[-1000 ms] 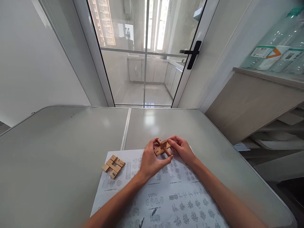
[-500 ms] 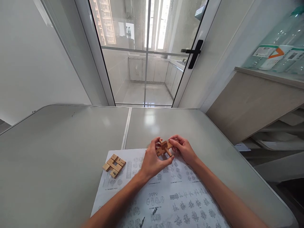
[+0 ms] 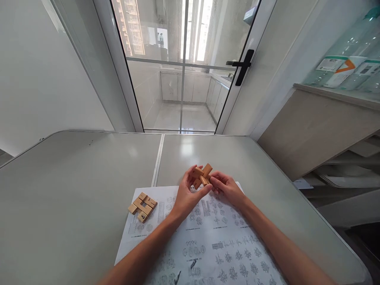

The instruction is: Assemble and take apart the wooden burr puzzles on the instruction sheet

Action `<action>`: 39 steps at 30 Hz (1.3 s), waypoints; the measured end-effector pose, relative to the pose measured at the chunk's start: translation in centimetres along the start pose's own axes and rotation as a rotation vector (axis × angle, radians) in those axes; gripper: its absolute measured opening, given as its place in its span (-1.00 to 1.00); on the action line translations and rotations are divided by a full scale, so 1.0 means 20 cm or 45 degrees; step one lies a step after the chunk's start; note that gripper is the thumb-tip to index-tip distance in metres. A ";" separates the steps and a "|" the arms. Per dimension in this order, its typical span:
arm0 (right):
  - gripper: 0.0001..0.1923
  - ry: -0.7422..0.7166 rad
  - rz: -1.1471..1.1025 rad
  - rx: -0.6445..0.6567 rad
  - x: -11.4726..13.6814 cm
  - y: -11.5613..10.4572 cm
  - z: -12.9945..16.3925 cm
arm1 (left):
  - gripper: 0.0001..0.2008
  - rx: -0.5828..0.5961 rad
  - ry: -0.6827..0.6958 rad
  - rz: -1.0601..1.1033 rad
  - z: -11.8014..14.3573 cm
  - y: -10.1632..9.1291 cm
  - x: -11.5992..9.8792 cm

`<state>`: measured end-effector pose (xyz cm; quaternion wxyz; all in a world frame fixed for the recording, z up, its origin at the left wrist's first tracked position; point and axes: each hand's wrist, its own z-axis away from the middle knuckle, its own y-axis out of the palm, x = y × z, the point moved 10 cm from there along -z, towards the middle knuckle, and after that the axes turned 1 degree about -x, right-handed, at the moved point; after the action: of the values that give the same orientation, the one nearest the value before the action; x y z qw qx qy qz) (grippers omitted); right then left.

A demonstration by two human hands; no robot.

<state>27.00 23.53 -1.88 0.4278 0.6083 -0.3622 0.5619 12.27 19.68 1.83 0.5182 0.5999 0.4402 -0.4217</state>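
Observation:
Between my two hands, just above the far edge of the printed sheet, is a wooden burr puzzle [image 3: 203,175] made of several crossed, notched pieces. My left hand [image 3: 190,194] grips it from the left, thumb at the near side and fingers behind. From the right, my right hand [image 3: 225,185] pinches at the puzzle's near right part; its fingertips partly cover what they hold. A flat group of notched wooden blocks [image 3: 143,206] rests on the sheet's left corner, one marked with a 3. The sheet [image 3: 208,237] carries rows of small puzzle diagrams.
A grey table [image 3: 74,190] with a pale seam lies under everything. Beyond its far edge stands a glass door [image 3: 196,95] with a black handle [image 3: 244,67]. On the right, a wooden shelf [image 3: 323,122] bears large clear plastic bottles [image 3: 350,55].
The burr puzzle has been turned and raised slightly, with a block now pointing up to the right. My right hand has shifted a little lower against it. The blocks on the sheet stay put.

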 end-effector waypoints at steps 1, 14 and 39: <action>-0.58 -0.001 0.003 0.006 0.00 0.01 0.00 | -0.29 0.006 -0.003 0.015 0.00 0.00 0.00; -0.56 -0.033 0.090 -0.047 0.00 0.00 0.01 | -0.29 -0.027 -0.055 -0.049 -0.01 -0.03 0.02; -0.54 -0.086 0.112 -0.144 0.08 0.01 0.02 | -0.38 -0.017 -0.069 -0.076 -0.03 -0.04 0.02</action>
<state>27.18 23.16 -0.25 0.4239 0.5852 -0.4342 0.5379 11.69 20.29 1.35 0.5210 0.5714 0.4465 -0.4503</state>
